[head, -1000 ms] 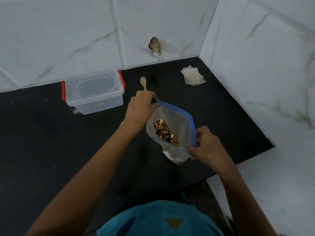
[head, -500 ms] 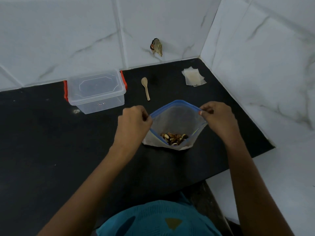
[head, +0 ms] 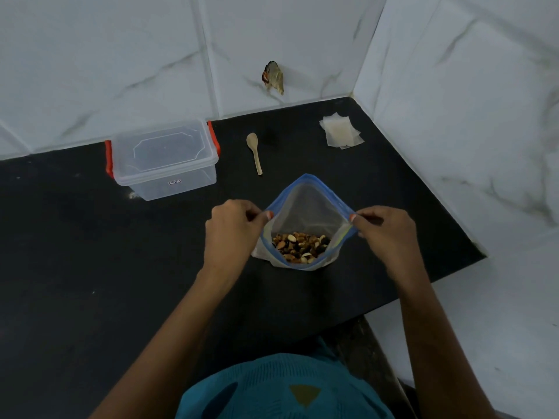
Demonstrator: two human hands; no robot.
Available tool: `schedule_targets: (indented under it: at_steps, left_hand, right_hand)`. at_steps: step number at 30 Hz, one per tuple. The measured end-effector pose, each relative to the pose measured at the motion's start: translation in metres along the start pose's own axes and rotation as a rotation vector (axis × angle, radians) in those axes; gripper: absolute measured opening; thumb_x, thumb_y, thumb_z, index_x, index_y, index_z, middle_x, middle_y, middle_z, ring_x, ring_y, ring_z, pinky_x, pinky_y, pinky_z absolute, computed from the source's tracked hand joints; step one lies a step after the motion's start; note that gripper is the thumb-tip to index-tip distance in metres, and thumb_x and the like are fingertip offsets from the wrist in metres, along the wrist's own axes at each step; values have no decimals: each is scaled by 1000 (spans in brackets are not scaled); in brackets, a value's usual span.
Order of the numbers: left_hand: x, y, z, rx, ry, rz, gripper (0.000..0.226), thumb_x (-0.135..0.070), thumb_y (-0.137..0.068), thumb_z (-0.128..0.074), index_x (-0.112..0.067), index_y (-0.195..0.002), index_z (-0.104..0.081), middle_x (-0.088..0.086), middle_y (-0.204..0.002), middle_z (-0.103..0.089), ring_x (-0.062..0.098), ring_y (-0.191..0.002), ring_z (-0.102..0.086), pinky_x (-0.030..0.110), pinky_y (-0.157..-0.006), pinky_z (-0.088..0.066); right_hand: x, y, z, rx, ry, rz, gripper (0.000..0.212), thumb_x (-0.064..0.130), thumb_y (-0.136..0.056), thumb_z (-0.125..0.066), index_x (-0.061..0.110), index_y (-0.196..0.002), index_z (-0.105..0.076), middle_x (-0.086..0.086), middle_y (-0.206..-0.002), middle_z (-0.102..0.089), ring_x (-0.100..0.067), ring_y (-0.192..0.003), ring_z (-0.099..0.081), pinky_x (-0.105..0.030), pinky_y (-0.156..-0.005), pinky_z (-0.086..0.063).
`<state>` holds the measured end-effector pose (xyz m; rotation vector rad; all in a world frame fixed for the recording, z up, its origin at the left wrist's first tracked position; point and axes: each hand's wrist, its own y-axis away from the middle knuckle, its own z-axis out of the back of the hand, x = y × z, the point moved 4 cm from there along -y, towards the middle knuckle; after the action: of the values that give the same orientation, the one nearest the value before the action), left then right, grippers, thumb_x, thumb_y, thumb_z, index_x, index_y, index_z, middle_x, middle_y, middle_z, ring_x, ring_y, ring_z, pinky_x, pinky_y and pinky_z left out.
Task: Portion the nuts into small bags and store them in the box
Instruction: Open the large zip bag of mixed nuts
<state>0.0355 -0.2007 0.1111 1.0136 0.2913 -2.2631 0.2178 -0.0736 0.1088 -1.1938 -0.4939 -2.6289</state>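
Left hand and right hand each pinching rim of zip bag, mouth stretched open between them. Nuts loose at bottom. Floppy, probably slick plastic; best grabbed by stiffer blue rim.

Single head-worn wide-angle view, looking forward and down, close over hands at black counter corner, tiled walls behind.

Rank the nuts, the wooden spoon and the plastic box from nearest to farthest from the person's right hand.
From the right hand, head view:
1. nuts, in the bag it pinches, just to its left.
2. wooden spoon, behind the bag, farther left.
3. plastic box, farthest left and back.
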Motion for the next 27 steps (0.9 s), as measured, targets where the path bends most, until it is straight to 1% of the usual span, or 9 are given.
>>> schedule_targets:
  at_steps: [4,11,12,14,15,18,20,24,27]
  left_hand:
    - [7,-7,-8,188,399,240,16,-21,-90,-55,-17,-75,-61,-1,-79,-61,5,-71,-56,14,-56,-45]
    - [27,-16,-26,385,1107,708,16,-20,-92,-51,-12,-84,-63,0,-70,-67,8,-64,-63,17,-57,-53]
    - [30,-17,-28,394,1199,757,17,-20,-92,-51,-11,-84,-63,1,-70,-67,8,-63,-64,18,-58,-53]
    - [33,-18,-32,413,1325,826,18,-20,-92,-50,-10,-85,-63,3,-75,-66,10,-68,-62,18,-59,-53]
    - [34,-17,-34,419,1357,847,17,-19,-91,-49,-10,-85,-63,4,-78,-64,10,-72,-60,17,-60,-52]
    - [34,-16,-35,409,1404,886,17,-19,-89,-48,-8,-86,-61,5,-83,-59,10,-76,-55,18,-68,-48]
    - [34,-19,-31,381,1395,853,14,-22,-84,-54,-10,-86,-62,5,-80,-61,12,-76,-56,20,-70,-49]
    - [28,-21,-21,427,1390,732,20,-21,-72,-60,-14,-90,-64,5,-85,-66,16,-83,-65,30,-78,-55]
    - [27,-19,-23,424,1392,673,22,-10,-74,-56,-15,-94,-63,8,-93,-67,18,-90,-65,31,-75,-56]
  right_hand:
    - [-4,-9,4,196,-261,-169,8,9,-88,-57,15,-89,-62,0,-88,-61,-10,-81,-60,-20,-64,-49]
    - [-34,-26,1,346,-766,-516,11,5,-89,-52,8,-83,-61,-5,-79,-63,-10,-69,-60,-15,-52,-53]
    - [-37,-26,-1,367,-861,-558,6,3,-83,-60,7,-80,-62,-5,-74,-64,-10,-65,-61,-16,-51,-53]
    - [-44,-26,-6,443,-1005,-595,29,1,-48,-87,7,-71,-70,-7,-69,-68,-12,-59,-64,-20,-51,-54]
    - [-46,-25,-9,478,-1052,-617,36,4,-37,-91,8,-67,-72,-7,-71,-68,-13,-57,-64,-22,-52,-54]
    - [-45,-24,-13,465,-1069,-651,7,13,-76,-59,10,-77,-66,-6,-71,-63,-13,-59,-56,-23,-58,-50]
    - [-43,-28,-12,449,-1000,-615,20,15,-89,-41,9,-83,-59,-6,-74,-60,-13,-67,-50,-24,-67,-42]
    - [-36,-32,-4,427,-855,-522,19,20,-93,-44,12,-95,-61,-5,-88,-61,-13,-79,-54,-26,-73,-44]
    - [-38,-31,-7,387,-919,-553,11,18,-91,-49,14,-95,-59,-5,-93,-62,-15,-88,-57,-27,-76,-47]
